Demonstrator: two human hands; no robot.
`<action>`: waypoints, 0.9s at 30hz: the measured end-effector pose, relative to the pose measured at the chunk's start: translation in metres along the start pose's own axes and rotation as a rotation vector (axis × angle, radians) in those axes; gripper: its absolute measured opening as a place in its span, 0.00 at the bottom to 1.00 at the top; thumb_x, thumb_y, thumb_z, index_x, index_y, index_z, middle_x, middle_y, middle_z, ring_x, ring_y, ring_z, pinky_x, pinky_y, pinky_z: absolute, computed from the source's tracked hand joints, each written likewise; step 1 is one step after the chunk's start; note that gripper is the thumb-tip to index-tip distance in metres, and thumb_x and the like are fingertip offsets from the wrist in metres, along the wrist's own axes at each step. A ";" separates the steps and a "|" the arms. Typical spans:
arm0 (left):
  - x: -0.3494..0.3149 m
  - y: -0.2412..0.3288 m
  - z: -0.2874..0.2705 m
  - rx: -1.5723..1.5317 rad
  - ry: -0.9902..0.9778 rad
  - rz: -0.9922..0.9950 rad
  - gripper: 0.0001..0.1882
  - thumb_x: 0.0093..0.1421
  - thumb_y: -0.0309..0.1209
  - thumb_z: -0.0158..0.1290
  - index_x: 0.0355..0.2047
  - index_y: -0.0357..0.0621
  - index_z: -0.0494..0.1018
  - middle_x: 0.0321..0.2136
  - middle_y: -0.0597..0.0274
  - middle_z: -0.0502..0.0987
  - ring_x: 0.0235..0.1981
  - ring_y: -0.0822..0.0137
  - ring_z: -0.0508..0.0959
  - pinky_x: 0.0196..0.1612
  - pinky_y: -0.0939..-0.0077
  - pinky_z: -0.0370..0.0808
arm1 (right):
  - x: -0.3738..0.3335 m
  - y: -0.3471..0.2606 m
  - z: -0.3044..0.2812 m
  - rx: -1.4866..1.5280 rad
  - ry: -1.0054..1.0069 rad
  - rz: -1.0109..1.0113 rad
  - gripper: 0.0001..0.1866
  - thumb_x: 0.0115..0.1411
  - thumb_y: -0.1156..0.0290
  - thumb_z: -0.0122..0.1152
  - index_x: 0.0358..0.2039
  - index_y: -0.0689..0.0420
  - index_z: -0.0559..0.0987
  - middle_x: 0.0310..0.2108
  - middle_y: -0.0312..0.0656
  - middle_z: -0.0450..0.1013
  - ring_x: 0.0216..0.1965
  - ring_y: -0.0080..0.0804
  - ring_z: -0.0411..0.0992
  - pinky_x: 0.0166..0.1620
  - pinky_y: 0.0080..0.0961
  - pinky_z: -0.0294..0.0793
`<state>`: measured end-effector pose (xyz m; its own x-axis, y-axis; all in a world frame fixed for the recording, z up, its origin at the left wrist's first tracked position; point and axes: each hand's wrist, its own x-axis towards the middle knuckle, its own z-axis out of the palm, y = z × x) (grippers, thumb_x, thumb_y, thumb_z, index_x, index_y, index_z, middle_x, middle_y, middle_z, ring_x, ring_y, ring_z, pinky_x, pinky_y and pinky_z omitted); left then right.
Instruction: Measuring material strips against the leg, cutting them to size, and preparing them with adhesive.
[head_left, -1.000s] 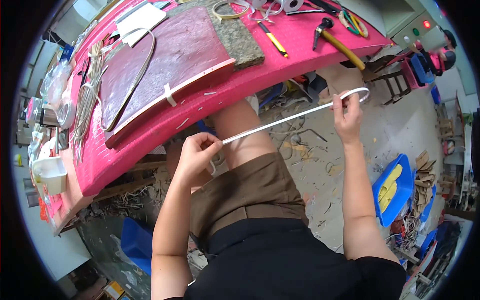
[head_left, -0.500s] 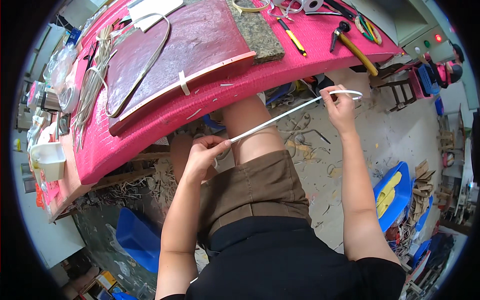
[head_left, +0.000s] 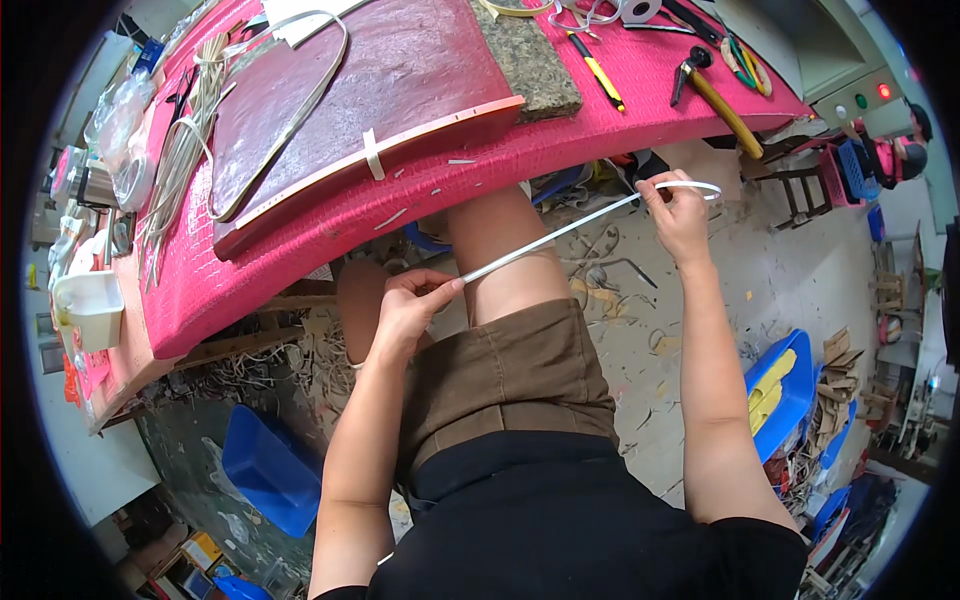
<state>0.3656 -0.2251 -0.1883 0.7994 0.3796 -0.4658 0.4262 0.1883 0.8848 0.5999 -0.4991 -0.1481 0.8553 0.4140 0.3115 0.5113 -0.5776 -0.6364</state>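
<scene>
A narrow white strip (head_left: 552,237) is stretched taut over my lap, running up from left to right. My left hand (head_left: 412,303) pinches its lower end between thumb and fingers. At the other end my right hand (head_left: 677,212) is closed on it, and a short loop of the strip curls out past those fingers. Both hands are in the air in front of the pink-covered table (head_left: 560,140). On that table lies a dark red board (head_left: 385,85) with a pale ruler-like edge (head_left: 440,128) and a small white piece (head_left: 373,155) folded over it.
A hammer (head_left: 722,105), a yellow-and-black cutter (head_left: 597,72) and pliers (head_left: 745,68) lie at the table's right. A bundle of pale strips (head_left: 185,165) hangs at its left. Blue bins (head_left: 270,470) stand on the floor among scattered scraps.
My view has shifted slightly, so the table and bins sit a little differently. Both hands keep their hold on the white strip, nearly unmoved.
</scene>
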 end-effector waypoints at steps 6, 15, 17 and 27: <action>-0.001 -0.008 -0.006 0.006 0.007 0.012 0.09 0.52 0.29 0.61 0.30 0.36 0.77 0.24 0.67 0.77 0.25 0.80 0.71 0.29 0.85 0.66 | -0.003 0.002 0.005 -0.039 -0.019 -0.051 0.13 0.55 0.66 0.64 0.24 0.64 0.76 0.21 0.38 0.66 0.22 0.25 0.67 0.28 0.21 0.64; -0.008 -0.002 -0.007 -0.025 0.019 -0.006 0.10 0.52 0.30 0.61 0.30 0.34 0.77 0.25 0.65 0.77 0.25 0.79 0.72 0.30 0.85 0.67 | -0.013 -0.003 0.003 -0.059 0.061 -0.079 0.13 0.54 0.66 0.64 0.24 0.63 0.77 0.21 0.39 0.68 0.22 0.27 0.68 0.28 0.22 0.66; -0.008 -0.004 -0.008 -0.028 0.019 -0.010 0.10 0.52 0.30 0.61 0.30 0.34 0.77 0.25 0.65 0.77 0.25 0.79 0.72 0.30 0.85 0.67 | -0.015 0.000 0.006 -0.060 0.041 -0.087 0.13 0.54 0.65 0.65 0.23 0.63 0.76 0.20 0.40 0.68 0.22 0.28 0.68 0.28 0.22 0.66; -0.011 -0.010 -0.031 -0.025 0.061 -0.065 0.09 0.51 0.29 0.61 0.29 0.36 0.78 0.20 0.70 0.75 0.21 0.82 0.68 0.24 0.86 0.62 | -0.014 0.002 0.028 -0.058 0.046 -0.197 0.13 0.53 0.65 0.65 0.23 0.63 0.77 0.20 0.41 0.68 0.21 0.29 0.68 0.27 0.23 0.66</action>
<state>0.3397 -0.2028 -0.1914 0.7427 0.4198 -0.5216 0.4653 0.2365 0.8530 0.5870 -0.4864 -0.1738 0.7404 0.4915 0.4586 0.6721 -0.5287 -0.5185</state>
